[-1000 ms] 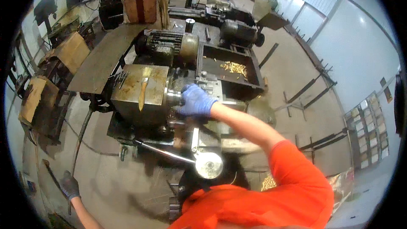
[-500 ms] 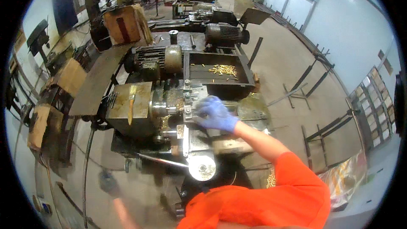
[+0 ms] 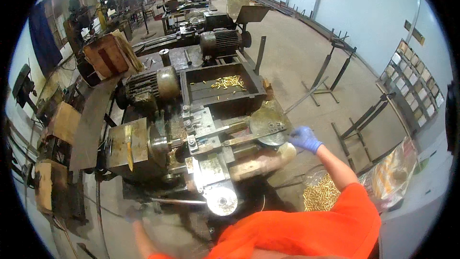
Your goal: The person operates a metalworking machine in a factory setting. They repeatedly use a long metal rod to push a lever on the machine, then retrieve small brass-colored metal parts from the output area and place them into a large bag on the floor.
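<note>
My right hand (image 3: 305,139), in a blue glove, is at the right end of a flat metal bar (image 3: 254,135) on the lathe-like machine. Its fingers look curled together beside a round metal plate (image 3: 266,121); what they hold, if anything, is too small to make out. To the left of it lies the bolted tool slide (image 3: 205,127), facing the spindle chuck (image 3: 158,145). Low on the left, my left hand (image 3: 134,214) is smeared by motion near a metal lever (image 3: 179,202) that runs to a round white-lit disc (image 3: 222,201).
A dark metal tray (image 3: 201,97) with small brass-coloured parts stands behind the slide. More such parts (image 3: 322,194) lie in a heap beside my right arm. A brush (image 3: 128,146) rests on the headstock (image 3: 139,139). Metal stands (image 3: 357,132) are on the floor at right.
My right hand has moved from the tool slide to the right, out to the bar's end. My left hand has shifted slightly and blurred. The view has turned, showing more of the right side.
</note>
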`<state>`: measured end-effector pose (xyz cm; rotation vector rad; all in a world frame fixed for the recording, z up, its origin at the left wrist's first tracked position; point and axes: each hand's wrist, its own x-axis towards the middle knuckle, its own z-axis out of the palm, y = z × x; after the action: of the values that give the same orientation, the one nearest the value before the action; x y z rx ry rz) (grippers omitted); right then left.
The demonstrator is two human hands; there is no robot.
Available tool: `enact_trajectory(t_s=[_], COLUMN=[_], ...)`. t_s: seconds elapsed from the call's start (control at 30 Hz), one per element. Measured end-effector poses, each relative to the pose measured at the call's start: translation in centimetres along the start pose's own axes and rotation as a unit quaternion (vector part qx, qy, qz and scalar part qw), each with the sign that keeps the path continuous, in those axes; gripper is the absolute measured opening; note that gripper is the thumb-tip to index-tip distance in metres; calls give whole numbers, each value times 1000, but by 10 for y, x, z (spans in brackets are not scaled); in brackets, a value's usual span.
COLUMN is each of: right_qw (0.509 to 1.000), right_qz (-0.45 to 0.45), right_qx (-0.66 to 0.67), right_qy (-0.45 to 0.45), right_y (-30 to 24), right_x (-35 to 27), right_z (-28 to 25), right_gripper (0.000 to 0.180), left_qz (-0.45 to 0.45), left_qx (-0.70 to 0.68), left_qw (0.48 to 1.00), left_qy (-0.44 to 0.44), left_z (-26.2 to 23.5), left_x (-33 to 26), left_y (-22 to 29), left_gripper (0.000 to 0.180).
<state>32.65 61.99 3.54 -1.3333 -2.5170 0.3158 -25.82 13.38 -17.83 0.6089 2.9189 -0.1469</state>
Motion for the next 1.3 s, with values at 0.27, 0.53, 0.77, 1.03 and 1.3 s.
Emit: enact_trajectory(t_s=[0.27,0.53,0.77,1.03,1.3], right_qw=[981,949,934,953,894], right_qz=[2,1,166,122,373], right_qx=[-195,-308,-311,-276,-244], right_qy=[-8,-74,-58,29,-43], right_y=[93,121,204,229,240], right_x=[91,152,94,-18,-185], right_z=[7,37,15,34,-24], right_gripper=[50,40,25,33,40], left_qz=[21,100,-38,28,-28], left_qx=[-591,-303,-473,-510,-438], left_qw=[806,930,868,820,852], left_qy=[21,186,149,259,285], left_z=[-91,-119,-135,-92,-95], left_x=[-65,-72,-106,-47,-37], left_y=[51,129,126,117,110], left_gripper=[22,19,18,20,24])
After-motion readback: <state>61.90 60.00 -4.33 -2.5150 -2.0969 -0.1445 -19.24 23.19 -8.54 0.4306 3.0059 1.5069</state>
